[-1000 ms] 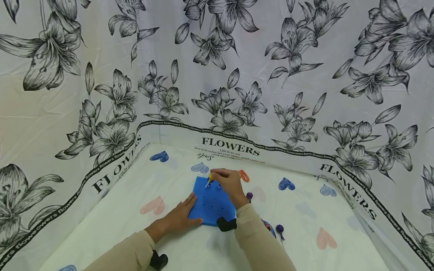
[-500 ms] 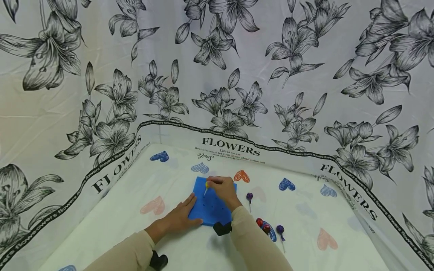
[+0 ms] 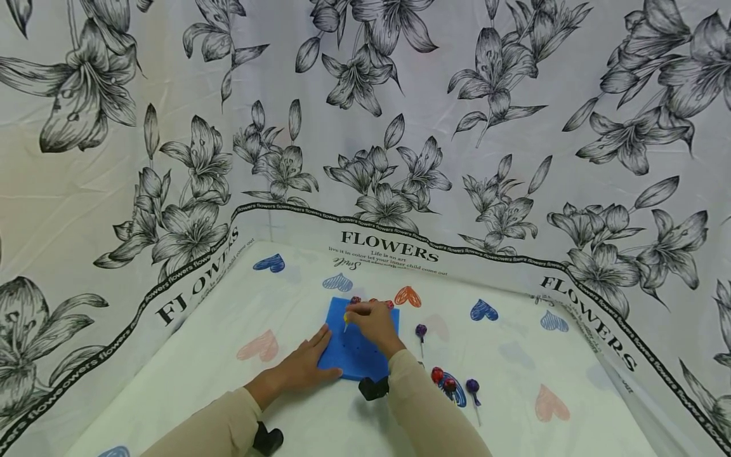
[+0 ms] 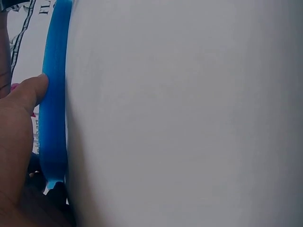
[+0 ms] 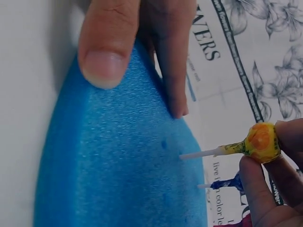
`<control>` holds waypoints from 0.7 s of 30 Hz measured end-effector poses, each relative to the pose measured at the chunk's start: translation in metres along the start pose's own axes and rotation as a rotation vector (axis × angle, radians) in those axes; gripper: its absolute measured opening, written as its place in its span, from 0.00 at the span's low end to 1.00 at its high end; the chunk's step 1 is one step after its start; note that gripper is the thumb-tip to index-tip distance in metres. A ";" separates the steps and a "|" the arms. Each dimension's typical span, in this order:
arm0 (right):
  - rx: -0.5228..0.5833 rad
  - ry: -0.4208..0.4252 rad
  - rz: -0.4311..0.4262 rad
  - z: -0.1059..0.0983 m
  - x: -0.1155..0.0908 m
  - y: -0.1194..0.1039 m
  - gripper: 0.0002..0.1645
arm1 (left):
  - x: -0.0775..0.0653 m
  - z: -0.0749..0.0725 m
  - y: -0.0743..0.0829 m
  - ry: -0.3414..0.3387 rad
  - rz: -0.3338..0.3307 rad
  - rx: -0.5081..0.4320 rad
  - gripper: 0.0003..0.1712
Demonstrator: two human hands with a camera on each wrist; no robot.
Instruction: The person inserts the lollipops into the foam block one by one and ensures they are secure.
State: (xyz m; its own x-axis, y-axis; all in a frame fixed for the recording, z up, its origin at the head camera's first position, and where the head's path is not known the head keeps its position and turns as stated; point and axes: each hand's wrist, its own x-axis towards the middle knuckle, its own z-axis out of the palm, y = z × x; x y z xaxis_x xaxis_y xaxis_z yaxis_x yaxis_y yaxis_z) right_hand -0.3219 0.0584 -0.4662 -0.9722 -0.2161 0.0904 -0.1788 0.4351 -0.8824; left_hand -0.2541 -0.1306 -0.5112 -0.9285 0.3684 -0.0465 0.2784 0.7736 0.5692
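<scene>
Right hand: The right hand (image 3: 372, 322) pinches a yellow lollipop (image 5: 262, 143) by its wrapped head, bare stick angled at the foam.
Left hand: Fingers and thumb spread, the left hand (image 3: 302, 365) rests against the near left corner of the board, apparently bracing it.
Blue foam board: Flat on the heart-print tablecloth (image 3: 514, 406) before the person, the blue foam board (image 3: 354, 365) shows small holes.
Far row: A dark blue lollipop (image 5: 229, 182) stands by its stick beyond the pinch; a red lollipop (image 3: 390, 304) shows farther right. This row looks largely done, though fingers hide the exact count.
Yellow stick: Its tip is at or just above the surface, near a hole; whether it has entered one, the views cannot tell.
Off the board: Two red-wrapped lollipops (image 3: 436, 374) and two purple lollipops (image 3: 472, 385) lie to the right. With nearer holes bare, the work appears only partway along.
</scene>
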 end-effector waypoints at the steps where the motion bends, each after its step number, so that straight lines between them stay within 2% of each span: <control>1: -0.017 -0.006 0.006 0.001 0.000 0.000 0.12 | 0.000 0.000 0.000 0.001 0.000 0.000 0.57; 13: -0.064 -0.031 0.002 0.005 0.004 0.003 0.11 | 0.002 -0.001 -0.001 0.023 0.021 0.016 0.56; 18: -0.106 -0.042 -0.003 0.004 0.003 0.001 0.12 | 0.001 0.001 -0.001 0.016 0.004 0.001 0.57; 21: -0.086 -0.045 -0.011 0.002 -0.001 -0.003 0.13 | 0.001 0.002 0.000 0.005 -0.010 0.001 0.57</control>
State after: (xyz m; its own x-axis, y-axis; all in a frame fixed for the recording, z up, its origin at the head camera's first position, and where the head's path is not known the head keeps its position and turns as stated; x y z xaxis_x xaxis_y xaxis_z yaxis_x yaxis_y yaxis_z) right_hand -0.3206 0.0557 -0.4644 -0.9625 -0.2598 0.0777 -0.2040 0.5054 -0.8384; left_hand -0.2543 -0.1299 -0.5127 -0.9324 0.3582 -0.0477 0.2697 0.7779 0.5676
